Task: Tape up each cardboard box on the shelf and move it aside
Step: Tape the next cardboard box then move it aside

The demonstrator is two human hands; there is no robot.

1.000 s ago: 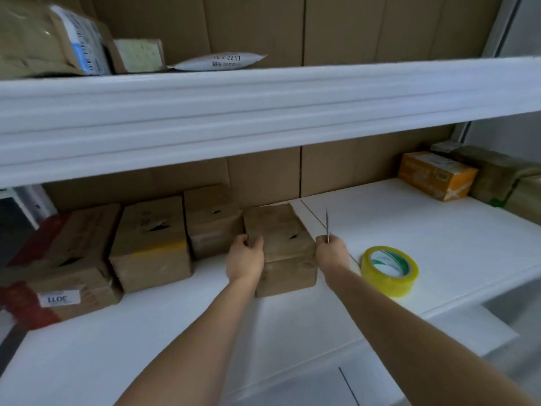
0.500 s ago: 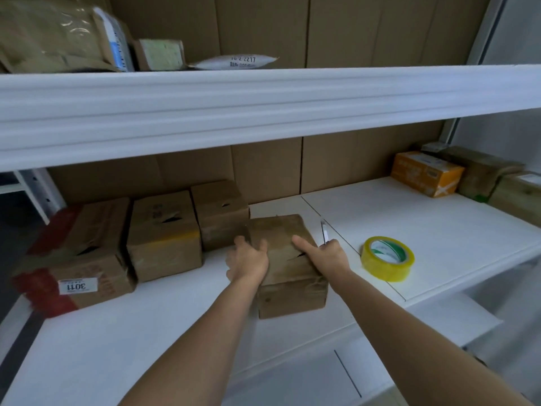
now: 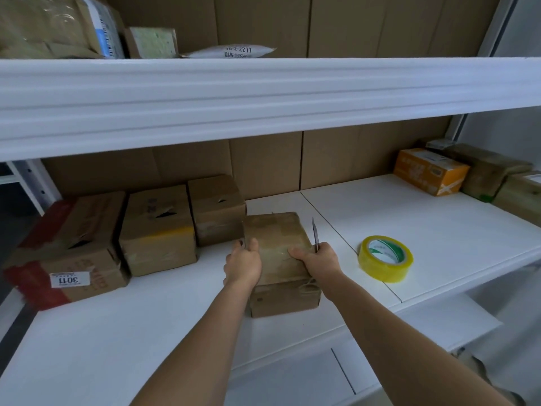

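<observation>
A small brown cardboard box (image 3: 275,232) sits near the front middle of the white shelf (image 3: 409,218). My left hand (image 3: 242,264) grips its left side, thumb on top. My right hand (image 3: 317,263) holds its right side with the thumb across the top, and a thin metal blade (image 3: 315,233) sticks up from that hand. A roll of yellow tape (image 3: 385,257) lies flat on the shelf to the right of the box.
Three more brown boxes stand in a row at the back left: one with a 3011 label (image 3: 70,247), a middle one (image 3: 158,227) and a smaller one (image 3: 215,208). An orange box (image 3: 430,171) and brown boxes (image 3: 486,171) sit at the back right. The upper shelf's edge (image 3: 263,95) overhangs.
The box has come toward the shelf's front edge, away from the row of boxes. My right thumb has moved onto its top. The blade stays upright in my right hand.
</observation>
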